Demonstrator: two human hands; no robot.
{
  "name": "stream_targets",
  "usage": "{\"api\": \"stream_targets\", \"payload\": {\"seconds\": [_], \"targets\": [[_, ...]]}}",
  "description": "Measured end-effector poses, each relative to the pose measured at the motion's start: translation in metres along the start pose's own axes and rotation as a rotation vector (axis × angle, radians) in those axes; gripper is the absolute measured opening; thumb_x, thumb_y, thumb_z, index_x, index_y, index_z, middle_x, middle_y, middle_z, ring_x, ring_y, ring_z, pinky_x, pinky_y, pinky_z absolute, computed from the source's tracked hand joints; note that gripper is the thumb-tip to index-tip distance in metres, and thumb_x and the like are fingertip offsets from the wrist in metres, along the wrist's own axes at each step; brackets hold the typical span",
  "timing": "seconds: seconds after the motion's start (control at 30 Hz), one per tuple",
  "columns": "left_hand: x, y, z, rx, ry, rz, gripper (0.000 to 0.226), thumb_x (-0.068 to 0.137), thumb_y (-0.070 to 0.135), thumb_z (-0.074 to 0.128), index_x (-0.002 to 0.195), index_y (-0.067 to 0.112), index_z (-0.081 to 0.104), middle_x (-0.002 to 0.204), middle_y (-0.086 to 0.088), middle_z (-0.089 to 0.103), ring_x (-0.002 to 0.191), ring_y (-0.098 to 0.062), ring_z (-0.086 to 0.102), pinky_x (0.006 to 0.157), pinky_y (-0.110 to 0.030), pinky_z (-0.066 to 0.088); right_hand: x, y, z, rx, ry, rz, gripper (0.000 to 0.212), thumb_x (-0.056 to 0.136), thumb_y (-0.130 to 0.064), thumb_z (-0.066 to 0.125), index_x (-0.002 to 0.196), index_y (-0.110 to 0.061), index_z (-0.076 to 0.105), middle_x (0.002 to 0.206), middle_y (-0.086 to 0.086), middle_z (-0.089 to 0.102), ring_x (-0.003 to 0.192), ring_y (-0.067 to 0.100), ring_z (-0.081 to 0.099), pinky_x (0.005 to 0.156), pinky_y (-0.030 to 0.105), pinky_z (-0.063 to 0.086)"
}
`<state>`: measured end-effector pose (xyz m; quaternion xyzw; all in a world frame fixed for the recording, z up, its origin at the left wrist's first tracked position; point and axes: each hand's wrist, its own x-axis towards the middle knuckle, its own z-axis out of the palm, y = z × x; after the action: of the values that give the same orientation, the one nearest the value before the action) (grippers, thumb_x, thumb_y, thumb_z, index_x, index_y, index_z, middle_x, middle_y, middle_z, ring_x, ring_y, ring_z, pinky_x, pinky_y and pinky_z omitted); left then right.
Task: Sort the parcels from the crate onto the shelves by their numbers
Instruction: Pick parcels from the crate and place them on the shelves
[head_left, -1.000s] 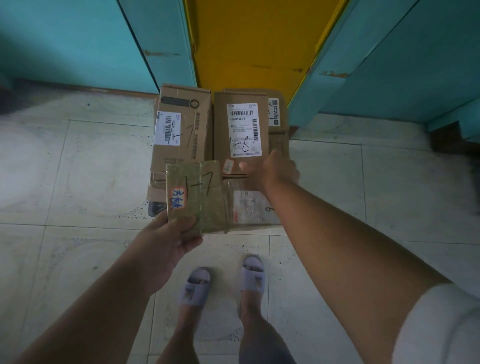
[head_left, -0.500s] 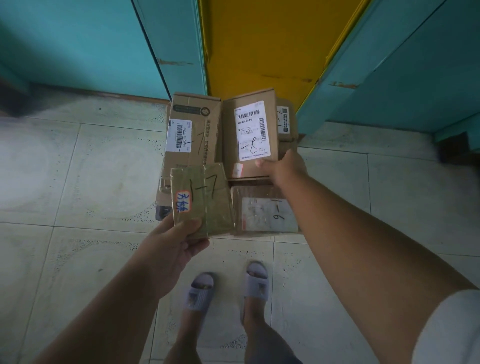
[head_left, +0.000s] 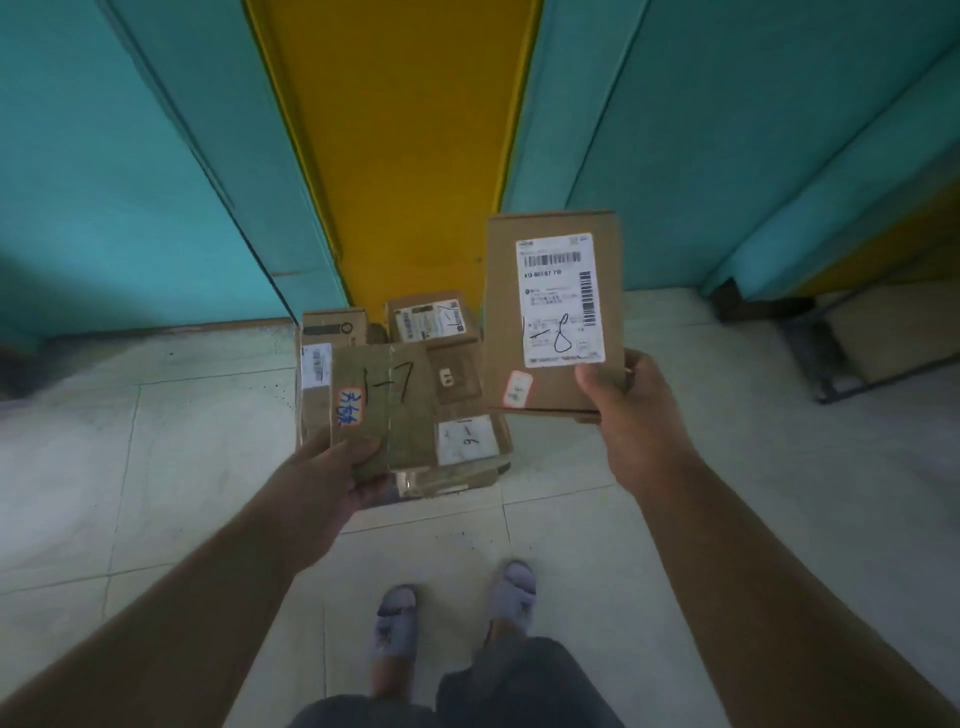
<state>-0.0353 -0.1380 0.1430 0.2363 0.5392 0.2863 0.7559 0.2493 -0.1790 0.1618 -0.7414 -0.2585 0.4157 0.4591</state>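
My left hand (head_left: 332, 475) grips a flat taped cardboard parcel (head_left: 384, 410) marked 1-7 with an orange sticker, held low over the pile. My right hand (head_left: 626, 400) holds up a taller cardboard parcel (head_left: 501, 312) by its lower right corner; its white label reads 1-8. Beneath them a pile of parcels sits on the floor: one with a white label marked 1-6 (head_left: 467, 439), another labelled box (head_left: 431, 319) behind it, and a box (head_left: 324, 338) at the left. The crate itself is hidden under the parcels.
Teal panels (head_left: 130, 182) stand left and right of a yellow panel (head_left: 405, 156) behind the pile. A dark metal frame with a cardboard box (head_left: 883, 338) is at the right. My feet in grey slippers (head_left: 395, 623) stand on pale floor tiles.
My right hand has lifted the 1-8 parcel off the pile, up and to the right. The view has risen and tilted upward. My left hand keeps the 1-7 parcel.
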Motion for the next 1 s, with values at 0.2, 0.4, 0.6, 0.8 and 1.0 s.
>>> {"api": "stream_targets", "payload": {"seconds": [0.2, 0.4, 0.6, 0.8, 1.0], "targets": [[-0.028, 0.004, 0.108, 0.173, -0.140, 0.037, 0.023, 0.098, 0.009, 0.053, 0.116, 0.020, 0.063, 0.111, -0.009, 0.074, 0.094, -0.024, 0.071, 0.093, -0.046, 0.052, -0.053, -0.020, -0.128, 0.184, 0.176, -0.050, 0.043, 0.078, -0.039, 0.077, 0.115, -0.028, 0.057, 0.115, -0.004, 0.072, 0.102, 0.021, 0.072, 0.085, 0.047, 0.061], [-0.034, -0.042, 0.269, 0.255, -0.260, 0.101, 0.028, 0.095, 0.009, 0.059, 0.122, 0.015, 0.062, 0.115, -0.009, 0.073, 0.108, -0.031, 0.068, 0.097, -0.050, 0.051, -0.082, -0.004, -0.289, 0.302, 0.351, -0.117, 0.054, 0.074, -0.035, 0.079, 0.120, -0.019, 0.058, 0.114, 0.003, 0.074, 0.102, 0.023, 0.073, 0.090, 0.052, 0.058], [-0.043, -0.099, 0.436, 0.343, -0.407, 0.063, 0.022, 0.094, 0.008, 0.060, 0.115, 0.015, 0.063, 0.111, -0.009, 0.073, 0.099, -0.026, 0.068, 0.090, -0.042, 0.052, -0.107, 0.021, -0.455, 0.347, 0.510, -0.142, 0.022, 0.092, -0.012, 0.069, 0.109, -0.020, 0.058, 0.107, 0.004, 0.076, 0.097, 0.023, 0.074, 0.086, 0.047, 0.058], [-0.036, -0.132, 0.563, 0.465, -0.517, 0.098, 0.021, 0.096, 0.009, 0.058, 0.114, 0.018, 0.062, 0.109, -0.006, 0.072, 0.098, -0.024, 0.067, 0.091, -0.042, 0.053, -0.088, 0.049, -0.560, 0.424, 0.629, -0.119, 0.021, 0.094, -0.009, 0.064, 0.113, -0.014, 0.056, 0.099, 0.008, 0.075, 0.068, 0.005, 0.072, 0.054, 0.015, 0.051], [-0.010, -0.169, 0.718, 0.569, -0.753, 0.063, 0.036, 0.082, 0.018, 0.070, 0.117, 0.022, 0.062, 0.109, -0.004, 0.074, 0.089, -0.017, 0.071, 0.083, -0.040, 0.053, -0.064, 0.062, -0.668, 0.485, 0.806, -0.075, 0.029, 0.092, -0.010, 0.069, 0.118, -0.012, 0.056, 0.110, 0.009, 0.075, 0.094, 0.022, 0.075, 0.080, 0.040, 0.060]]}}
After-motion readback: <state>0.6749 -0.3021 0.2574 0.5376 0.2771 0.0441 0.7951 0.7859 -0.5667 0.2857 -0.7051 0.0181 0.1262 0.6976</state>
